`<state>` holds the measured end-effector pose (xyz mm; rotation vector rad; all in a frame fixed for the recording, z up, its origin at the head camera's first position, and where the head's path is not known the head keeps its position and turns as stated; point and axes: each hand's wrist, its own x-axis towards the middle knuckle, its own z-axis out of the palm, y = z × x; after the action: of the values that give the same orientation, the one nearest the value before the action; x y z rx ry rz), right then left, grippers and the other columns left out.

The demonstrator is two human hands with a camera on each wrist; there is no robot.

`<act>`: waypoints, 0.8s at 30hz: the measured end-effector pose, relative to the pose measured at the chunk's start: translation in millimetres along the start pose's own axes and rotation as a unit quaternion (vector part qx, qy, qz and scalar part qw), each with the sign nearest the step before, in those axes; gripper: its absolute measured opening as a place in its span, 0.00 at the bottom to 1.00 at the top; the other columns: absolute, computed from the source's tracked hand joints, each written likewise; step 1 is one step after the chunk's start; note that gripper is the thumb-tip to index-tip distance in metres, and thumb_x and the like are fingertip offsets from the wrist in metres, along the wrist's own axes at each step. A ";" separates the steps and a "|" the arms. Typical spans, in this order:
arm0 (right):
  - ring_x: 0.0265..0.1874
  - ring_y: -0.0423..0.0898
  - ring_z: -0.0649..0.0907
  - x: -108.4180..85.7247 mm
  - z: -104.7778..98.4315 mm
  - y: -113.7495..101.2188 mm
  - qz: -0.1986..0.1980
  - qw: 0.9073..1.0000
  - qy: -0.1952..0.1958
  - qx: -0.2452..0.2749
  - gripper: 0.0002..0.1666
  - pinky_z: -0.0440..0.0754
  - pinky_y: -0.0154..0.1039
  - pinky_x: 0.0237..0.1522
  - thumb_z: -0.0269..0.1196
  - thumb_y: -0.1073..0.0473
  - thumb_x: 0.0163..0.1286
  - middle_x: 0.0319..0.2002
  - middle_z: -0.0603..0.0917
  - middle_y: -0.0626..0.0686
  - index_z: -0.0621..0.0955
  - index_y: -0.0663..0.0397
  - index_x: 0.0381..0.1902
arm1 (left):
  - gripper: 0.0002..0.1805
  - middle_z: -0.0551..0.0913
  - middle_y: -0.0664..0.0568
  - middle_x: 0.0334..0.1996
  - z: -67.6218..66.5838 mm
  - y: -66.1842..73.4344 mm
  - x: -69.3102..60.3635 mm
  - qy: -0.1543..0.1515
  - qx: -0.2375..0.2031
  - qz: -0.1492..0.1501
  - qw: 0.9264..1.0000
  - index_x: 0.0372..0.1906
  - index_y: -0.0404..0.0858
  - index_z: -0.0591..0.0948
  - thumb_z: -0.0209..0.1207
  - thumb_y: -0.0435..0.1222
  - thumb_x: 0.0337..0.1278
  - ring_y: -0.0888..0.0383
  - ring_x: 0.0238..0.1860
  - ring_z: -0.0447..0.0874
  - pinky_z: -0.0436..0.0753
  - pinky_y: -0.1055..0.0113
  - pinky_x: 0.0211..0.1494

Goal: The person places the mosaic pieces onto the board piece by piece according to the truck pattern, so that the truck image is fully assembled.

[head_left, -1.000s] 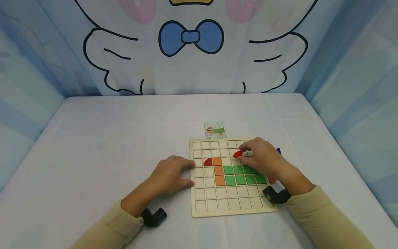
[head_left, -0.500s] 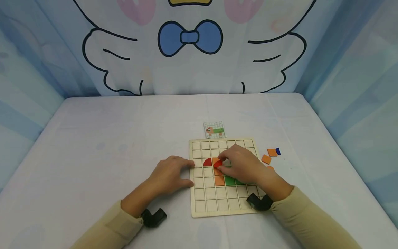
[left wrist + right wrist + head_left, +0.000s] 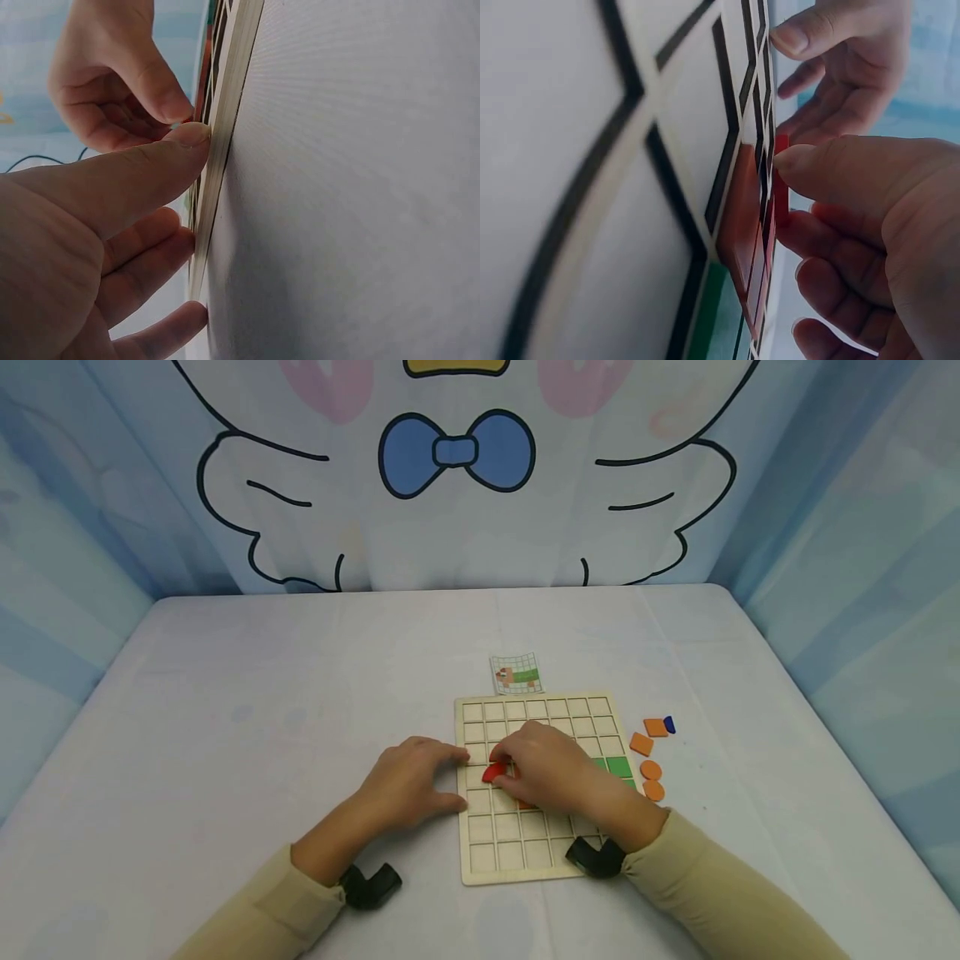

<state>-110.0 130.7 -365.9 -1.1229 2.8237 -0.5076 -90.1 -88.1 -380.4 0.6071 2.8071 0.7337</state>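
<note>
My right hand (image 3: 555, 772) pinches a small red rounded tile (image 3: 493, 772) between thumb and fingertips, low over the left part of a wooden grid board (image 3: 483, 857). In the right wrist view the red tile (image 3: 781, 180) stands on edge against the grid. Another red tile lies just above it, mostly covered by my fingertips. Orange tiles (image 3: 739, 217) and green tiles (image 3: 618, 767) sit in the board's squares, partly hidden under my right hand. My left hand (image 3: 408, 785) rests at the board's left edge, thumb and fingers spread and touching the rim.
Right of the board lie two orange square tiles (image 3: 641, 744), two orange round tiles (image 3: 652, 770) and a dark blue tile (image 3: 670, 724). A card with a gridded animal picture (image 3: 516, 674) lies behind the board. Fabric walls surround the table at the back and sides.
My right hand has moved left across the board with the red tile, from the upper right to the left columns. The loose tiles at right are uncovered. My left hand has stayed put.
</note>
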 end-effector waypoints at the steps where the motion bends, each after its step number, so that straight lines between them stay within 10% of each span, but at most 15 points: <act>1: 0.36 0.46 0.79 0.4 0.6 -1.2 0.002 1.000 -0.002 -0.004 0.09 0.78 0.40 0.39 0.71 0.58 0.63 0.31 0.82 0.44 0.87 0.54 0.40 | 0.28 0.84 0.53 0.53 0.1 -0.1 -0.1 0.000 0.001 0.000 1.000 0.56 0.44 0.84 0.77 0.43 0.46 0.48 0.61 0.76 0.74 0.50 0.61; 24: 0.38 0.46 0.80 9.0 7.4 -10.5 0.010 1.000 -0.021 0.011 0.12 0.79 0.42 0.43 0.70 0.57 0.66 0.36 0.85 0.47 0.87 0.56 0.44 | 0.29 0.84 0.52 0.53 0.6 0.1 -1.1 0.005 -0.009 0.000 1.000 0.57 0.42 0.84 0.77 0.42 0.46 0.48 0.61 0.76 0.73 0.49 0.61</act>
<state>-108.4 115.4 -368.9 -1.0859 2.7840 -0.5046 -88.9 -88.2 -380.8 0.6026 2.8058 0.7635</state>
